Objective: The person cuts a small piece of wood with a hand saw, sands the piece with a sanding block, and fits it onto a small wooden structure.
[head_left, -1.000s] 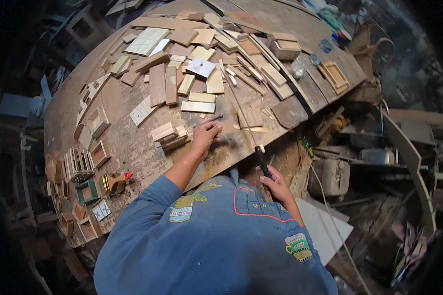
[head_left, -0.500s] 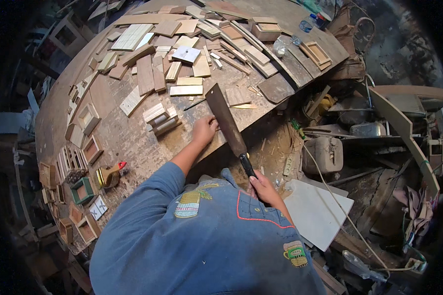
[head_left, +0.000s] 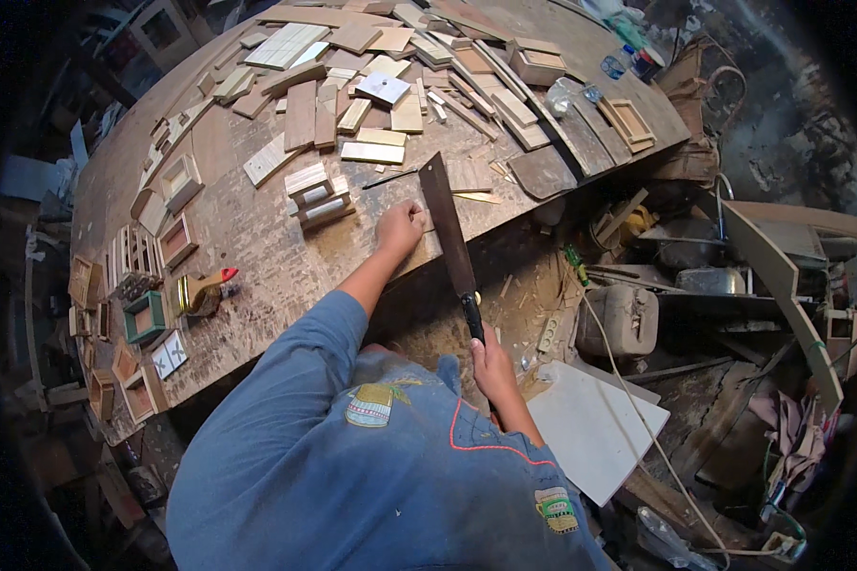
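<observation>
My left hand (head_left: 400,225) rests at the front edge of the wooden table (head_left: 248,314), fingers curled on something small that they mostly hide, just left of a saw's blade (head_left: 446,224). My right hand (head_left: 490,364) grips the saw's black handle (head_left: 471,314), and the dark, wide blade lies over the table edge, pointing away from me. A thin dark rod (head_left: 381,181) lies behind my left hand, and a stack of small wood blocks (head_left: 316,195) stands to its left. A flat board (head_left: 468,174) lies right of the blade.
Many wood offcuts (head_left: 381,124) cover the back of the table. Small boxes (head_left: 179,241) and a paintbrush (head_left: 205,285) sit at the left. Lower right are a white board (head_left: 595,428), a plastic canister (head_left: 619,324), a cord (head_left: 638,400) and a leaning panel (head_left: 790,305).
The saw blade has turned from edge-on to showing its flat side. My left hand has shifted from near the rod to the table edge beside the blade. The view has shifted slightly.
</observation>
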Demonstrator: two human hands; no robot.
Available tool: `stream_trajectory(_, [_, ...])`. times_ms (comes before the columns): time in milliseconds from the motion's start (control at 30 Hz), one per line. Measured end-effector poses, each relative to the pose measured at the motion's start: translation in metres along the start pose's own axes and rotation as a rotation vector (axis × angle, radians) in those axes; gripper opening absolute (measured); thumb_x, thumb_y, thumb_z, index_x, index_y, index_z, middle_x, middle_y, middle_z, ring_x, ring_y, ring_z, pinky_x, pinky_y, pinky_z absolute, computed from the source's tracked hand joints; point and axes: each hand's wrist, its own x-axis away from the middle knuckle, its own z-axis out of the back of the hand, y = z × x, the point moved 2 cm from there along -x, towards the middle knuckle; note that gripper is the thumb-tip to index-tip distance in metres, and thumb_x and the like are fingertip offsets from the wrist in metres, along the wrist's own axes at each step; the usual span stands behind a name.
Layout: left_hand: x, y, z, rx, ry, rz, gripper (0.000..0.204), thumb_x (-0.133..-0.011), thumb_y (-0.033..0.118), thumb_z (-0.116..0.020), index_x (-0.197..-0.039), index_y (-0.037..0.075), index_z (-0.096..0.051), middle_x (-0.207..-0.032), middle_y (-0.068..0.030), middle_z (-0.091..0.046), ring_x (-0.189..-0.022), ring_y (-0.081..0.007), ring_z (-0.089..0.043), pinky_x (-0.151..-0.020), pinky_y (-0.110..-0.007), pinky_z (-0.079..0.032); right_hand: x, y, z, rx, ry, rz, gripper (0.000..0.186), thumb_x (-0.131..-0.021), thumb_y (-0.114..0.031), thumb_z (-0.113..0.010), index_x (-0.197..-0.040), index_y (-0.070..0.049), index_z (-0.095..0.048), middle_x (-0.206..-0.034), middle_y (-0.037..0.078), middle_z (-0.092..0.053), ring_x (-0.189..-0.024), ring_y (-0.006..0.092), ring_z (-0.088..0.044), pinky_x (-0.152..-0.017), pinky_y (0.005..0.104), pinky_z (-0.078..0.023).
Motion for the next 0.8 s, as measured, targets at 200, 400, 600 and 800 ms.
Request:
stream_trajectory(200, [0.000, -0.002, 0.000, 0.022, -0.010, 0.050, 0.016, -0.077, 0.023, -0.065, -0.086, 0.010, -0.068, -0.081, -0.0138, -0.068, -0.080, -0.0321, -0.066, -0.072, -0.043, -0.051, 0.004, 0.003, 0.006, -0.014, -0.050, -0.055, 0.040, -0.096, -0.022, -0.047, -0.133, -0.009, -0.044, -0.080, 0.027, -0.062, -0.078, 0.0465, -0.061, -0.069, 0.0501, -0.046])
stream_trajectory(400, [-0.004, -0.001, -0.001, -0.002, -0.021, 0.053, 0.020, -0.076, 0.026, -0.066, -0.083, 0.008, -0.067, -0.078, -0.0138, -0.068, -0.077, -0.0322, -0.066, -0.069, -0.042, -0.051, 0.010, 0.010, 0.003, 0.055, -0.008, -0.009, 0.040, -0.096, -0.023, -0.046, -0.134, -0.009, -0.044, -0.080, 0.025, -0.063, -0.078, 0.0449, -0.062, -0.068, 0.0487, -0.047])
stream_trajectory(600, [-0.012, -0.001, -0.001, -0.024, -0.093, 0.132, 0.018, -0.074, 0.024, -0.062, -0.080, 0.009, -0.069, -0.082, -0.0167, -0.069, -0.082, -0.0350, -0.066, -0.074, -0.045, -0.052, 0.011, 0.001, 0.003, 0.199, -0.009, -0.032, 0.039, -0.096, -0.023, -0.047, -0.132, -0.008, -0.044, -0.082, 0.028, -0.063, -0.077, 0.0479, -0.061, -0.065, 0.0534, -0.046])
stream_trajectory(800, [-0.014, 0.002, -0.002, -0.036, -0.090, 0.111, 0.015, -0.075, 0.021, -0.063, -0.082, 0.009, -0.070, -0.082, -0.0177, -0.068, -0.082, -0.0352, -0.066, -0.075, -0.044, -0.052, 0.015, -0.002, -0.005, 0.322, 0.064, 0.010, 0.039, -0.095, -0.021, -0.047, -0.131, -0.008, -0.041, -0.078, 0.028, -0.063, -0.074, 0.0481, -0.061, -0.063, 0.0561, -0.046])
